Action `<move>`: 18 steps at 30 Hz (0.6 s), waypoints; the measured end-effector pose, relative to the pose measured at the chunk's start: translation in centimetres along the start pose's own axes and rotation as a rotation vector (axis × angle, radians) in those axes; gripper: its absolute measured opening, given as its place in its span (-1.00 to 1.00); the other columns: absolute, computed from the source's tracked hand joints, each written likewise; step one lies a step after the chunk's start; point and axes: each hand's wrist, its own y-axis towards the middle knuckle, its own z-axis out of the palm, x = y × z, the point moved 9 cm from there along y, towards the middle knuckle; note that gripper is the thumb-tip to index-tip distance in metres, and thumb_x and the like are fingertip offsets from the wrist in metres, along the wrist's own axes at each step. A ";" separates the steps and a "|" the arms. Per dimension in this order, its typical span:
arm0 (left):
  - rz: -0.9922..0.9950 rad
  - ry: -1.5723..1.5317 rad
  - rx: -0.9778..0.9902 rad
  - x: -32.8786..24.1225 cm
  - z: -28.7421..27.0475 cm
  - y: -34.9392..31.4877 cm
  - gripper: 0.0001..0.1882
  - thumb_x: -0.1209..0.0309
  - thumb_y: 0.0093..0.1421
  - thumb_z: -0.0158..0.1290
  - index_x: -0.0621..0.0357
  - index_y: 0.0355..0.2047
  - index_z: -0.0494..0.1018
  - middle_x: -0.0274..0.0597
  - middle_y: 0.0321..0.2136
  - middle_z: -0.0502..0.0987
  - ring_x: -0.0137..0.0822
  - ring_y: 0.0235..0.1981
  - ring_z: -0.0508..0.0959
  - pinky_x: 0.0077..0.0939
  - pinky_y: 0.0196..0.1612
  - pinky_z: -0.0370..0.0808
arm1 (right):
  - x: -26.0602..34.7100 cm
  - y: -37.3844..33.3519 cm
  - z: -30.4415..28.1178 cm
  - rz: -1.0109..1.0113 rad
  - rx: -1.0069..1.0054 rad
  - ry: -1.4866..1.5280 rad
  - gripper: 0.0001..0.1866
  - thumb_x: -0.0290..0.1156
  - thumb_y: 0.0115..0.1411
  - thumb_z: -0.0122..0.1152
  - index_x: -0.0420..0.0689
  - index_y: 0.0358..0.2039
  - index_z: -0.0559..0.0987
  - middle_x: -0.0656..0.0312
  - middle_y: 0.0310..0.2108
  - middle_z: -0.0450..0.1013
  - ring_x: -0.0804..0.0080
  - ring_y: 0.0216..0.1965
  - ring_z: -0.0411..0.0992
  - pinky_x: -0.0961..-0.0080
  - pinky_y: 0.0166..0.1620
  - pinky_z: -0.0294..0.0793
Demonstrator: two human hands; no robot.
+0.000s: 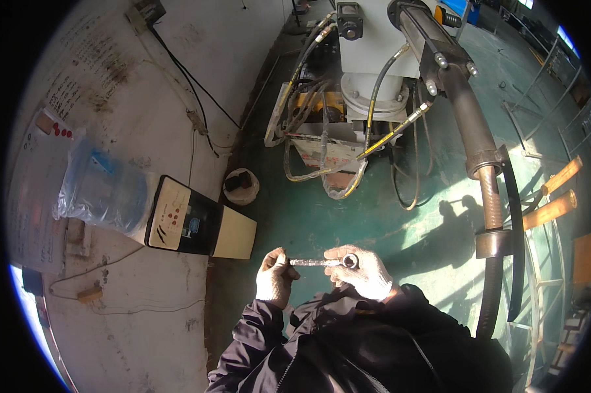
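In front of my chest I hold a slim metal rod with a ring-shaped head (314, 262) roughly level between both hands. My left hand (272, 278), in a pale knit work glove, is closed with thumb and fingers pinched at the rod's left end. My right hand (366, 270), gloved the same way, wraps round the rod beside the ring, which shows its round opening at the right end. Part of the rod is hidden under the right fingers. The exact kind of tool or part cannot be told.
A water dispenser (236, 232) with a plastic-covered bottle (105, 183) stands along the left wall. Near it is a bucket (242, 191) with a dark object inside. Ahead stands a machine with hydraulic hoses (394, 133). A large cylinder (466, 118) reaches down at right, near metal frames.
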 end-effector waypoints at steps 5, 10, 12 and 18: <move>0.051 0.055 0.149 -4.6 2.6 7.3 -0.84 0.50 0.64 0.09 0.20 0.14 0.53 -0.13 -0.22 0.66 -0.24 -0.38 0.65 -0.22 -0.16 0.65 | -1.1 3.1 -2.2 0.190 -0.136 0.183 -0.60 -0.53 0.57 0.35 -0.33 0.34 0.61 0.09 -0.17 0.70 0.50 -0.25 0.64 0.51 -0.22 0.70; -0.056 0.092 0.367 -6.4 7.4 15.2 -0.72 0.62 0.57 0.09 0.26 0.23 0.53 -0.06 -0.09 0.68 -0.25 -0.21 0.66 -0.27 -0.04 0.67 | -2.6 10.3 -2.8 0.243 -0.119 -0.091 -0.69 -0.38 0.57 0.33 -0.31 0.17 0.72 0.38 -0.30 0.59 0.64 -0.32 0.48 0.54 -0.13 0.55; -0.066 0.192 0.410 -7.7 8.3 19.3 -0.69 0.60 0.58 0.11 0.29 0.27 0.56 -0.09 -0.06 0.68 -0.26 -0.17 0.67 -0.30 0.00 0.65 | -2.1 14.1 -2.9 0.138 -0.153 -0.440 -0.71 -0.24 0.58 0.33 -0.20 0.05 0.80 0.40 -0.39 0.50 0.63 -0.33 0.42 0.50 -0.15 0.52; -0.011 0.598 0.437 -14.2 4.1 33.8 -0.66 0.48 0.56 0.20 0.32 0.26 0.60 -0.11 0.04 0.73 -0.30 -0.09 0.71 -0.34 0.06 0.64 | -0.7 23.3 -6.2 0.181 -0.647 -0.721 -0.64 -0.21 0.50 0.30 -0.26 -0.02 0.82 -0.24 -0.09 0.74 -0.30 0.01 0.70 -0.03 0.09 0.66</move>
